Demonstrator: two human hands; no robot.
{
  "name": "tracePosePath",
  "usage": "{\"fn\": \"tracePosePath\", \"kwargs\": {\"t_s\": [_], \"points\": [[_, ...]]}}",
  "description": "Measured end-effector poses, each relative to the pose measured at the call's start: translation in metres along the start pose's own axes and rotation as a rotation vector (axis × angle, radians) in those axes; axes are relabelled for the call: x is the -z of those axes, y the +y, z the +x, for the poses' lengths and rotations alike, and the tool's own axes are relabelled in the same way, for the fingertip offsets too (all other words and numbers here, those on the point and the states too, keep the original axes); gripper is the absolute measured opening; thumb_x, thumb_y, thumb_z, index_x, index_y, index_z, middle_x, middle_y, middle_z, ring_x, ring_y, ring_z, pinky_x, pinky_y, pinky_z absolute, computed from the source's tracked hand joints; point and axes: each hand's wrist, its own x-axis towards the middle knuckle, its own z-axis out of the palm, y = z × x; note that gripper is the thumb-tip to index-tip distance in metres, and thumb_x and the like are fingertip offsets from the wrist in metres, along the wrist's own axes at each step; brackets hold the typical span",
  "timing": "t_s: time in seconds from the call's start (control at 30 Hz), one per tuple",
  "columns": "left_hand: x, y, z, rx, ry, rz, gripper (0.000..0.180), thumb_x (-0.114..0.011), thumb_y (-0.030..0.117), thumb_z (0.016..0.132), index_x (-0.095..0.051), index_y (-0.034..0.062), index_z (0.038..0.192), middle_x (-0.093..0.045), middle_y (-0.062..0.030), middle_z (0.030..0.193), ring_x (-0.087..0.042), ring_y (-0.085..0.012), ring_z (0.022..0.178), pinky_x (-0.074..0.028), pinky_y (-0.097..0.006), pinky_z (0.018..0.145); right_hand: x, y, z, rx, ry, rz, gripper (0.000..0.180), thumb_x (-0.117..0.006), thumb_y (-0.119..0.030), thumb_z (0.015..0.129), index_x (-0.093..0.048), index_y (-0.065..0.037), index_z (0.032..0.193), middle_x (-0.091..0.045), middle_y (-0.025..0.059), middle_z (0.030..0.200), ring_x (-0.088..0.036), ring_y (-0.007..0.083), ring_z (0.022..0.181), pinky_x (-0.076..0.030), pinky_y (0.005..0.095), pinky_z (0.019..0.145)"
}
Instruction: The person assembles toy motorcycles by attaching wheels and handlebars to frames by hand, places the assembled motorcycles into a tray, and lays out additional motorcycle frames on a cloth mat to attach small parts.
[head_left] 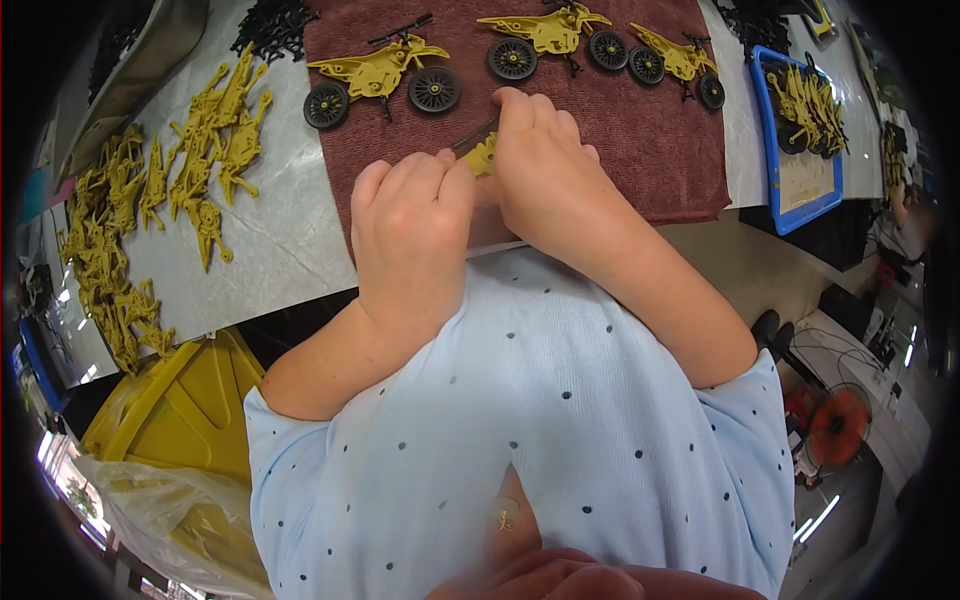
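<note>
Close together at the near edge of a dark red towel [650,150], my left hand [410,225] and my right hand [550,170] are both closed on one yellow plastic motorcycle part [481,157]. A dark, narrow piece [474,138] shows along its far side. Fingers cover most of the part, so its full shape is hidden. Beyond my hands, three yellow toy motorcycles with black wheels lie on the towel: one on the left [378,74], one in the middle [550,34] and one on the right [680,62].
Loose yellow motorcycle parts [115,200] are heaped on the grey table [270,240] to the left. Black parts [275,28] lie at the back. A blue tray [805,215] holding toy motorcycles stands on the right. Below the table's left edge is a yellow bin [200,390].
</note>
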Motion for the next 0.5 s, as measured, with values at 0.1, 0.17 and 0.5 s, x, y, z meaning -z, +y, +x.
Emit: {"fn": "tracePosePath", "kwargs": {"t_s": [0.1,0.17,0.5], "points": [[-0.005,-0.002,0.0,-0.025,0.024,-0.005,0.011,-0.062,0.003,0.071,-0.062,0.001,0.081,-0.061,-0.0074,0.081,-0.062,-0.0208,0.084,-0.042,-0.034,0.077,0.001,-0.004,0.002,-0.005,-0.004,-0.007,0.052,-0.074,-0.016,0.076,-0.043,0.009,0.109,-0.051,0.0243,0.107,-0.054,0.0391,0.101,-0.051,0.0525,0.073],[-0.007,-0.003,0.001,-0.073,0.087,0.029,0.012,-0.062,0.003,0.072,-0.063,-0.0002,0.084,-0.064,-0.01,0.087,-0.063,-0.0219,0.088,-0.043,-0.034,0.078,-0.001,-0.005,0.004,-0.017,-0.002,-0.009,0.052,-0.073,-0.017,0.076,-0.043,0.009,0.109,-0.051,0.0243,0.107,-0.054,0.0391,0.101,-0.051,0.0529,0.072],[-0.005,-0.011,0.002,-0.103,0.089,-0.023,0.019,-0.065,0.005,0.071,-0.062,-0.0003,0.089,-0.065,-0.0103,0.094,-0.063,-0.0231,0.093,-0.043,-0.035,0.082,0.002,0.011,0.005,-0.029,0.03,0.114,0.066,-0.079,-0.024,0.074,-0.045,0.011,0.118,-0.054,0.0253,0.115,-0.055,0.0375,0.108,-0.05,0.0481,0.081]]}}
